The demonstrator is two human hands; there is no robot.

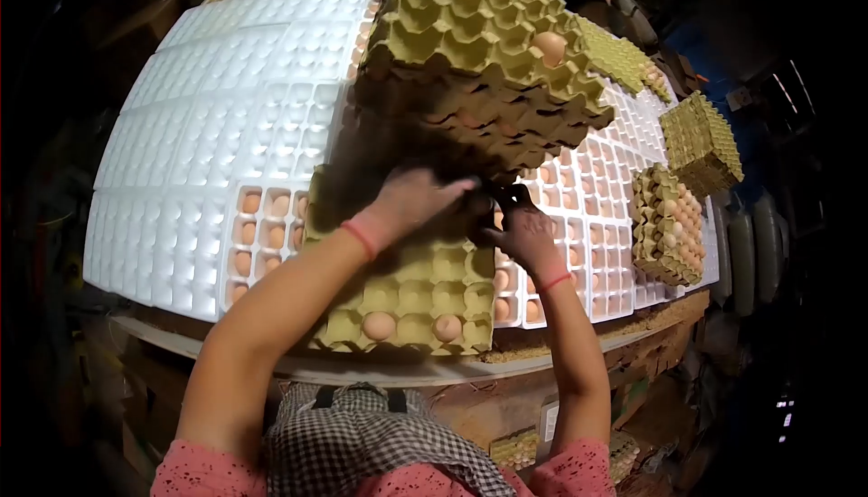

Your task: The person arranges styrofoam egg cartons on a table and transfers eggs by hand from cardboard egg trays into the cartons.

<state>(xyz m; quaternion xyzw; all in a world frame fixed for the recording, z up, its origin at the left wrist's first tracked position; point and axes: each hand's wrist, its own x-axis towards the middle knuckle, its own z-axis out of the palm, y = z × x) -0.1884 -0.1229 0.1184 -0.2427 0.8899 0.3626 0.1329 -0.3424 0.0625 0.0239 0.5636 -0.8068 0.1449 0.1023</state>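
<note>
The left hand and right hand curl in shadow over the pulp egg tray, lower centre, grip unclear; eggs judged light, smooth, fragile, best cupped round the sides; tray flexible, best held by opposite rims.

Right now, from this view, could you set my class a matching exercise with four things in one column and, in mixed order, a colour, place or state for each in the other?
Things
1. Apron
2. Wristbands
3. Tall stack of trays
4. Nearest yellow-green tray

Descriptions
A. One egg shows on top
B. Pinkish red, worn as a pair
C. Two eggs in the row closest to the person
D. Dark-and-light checks, at the bottom of the picture

Right pairs: 1-D, 2-B, 3-A, 4-C
</note>
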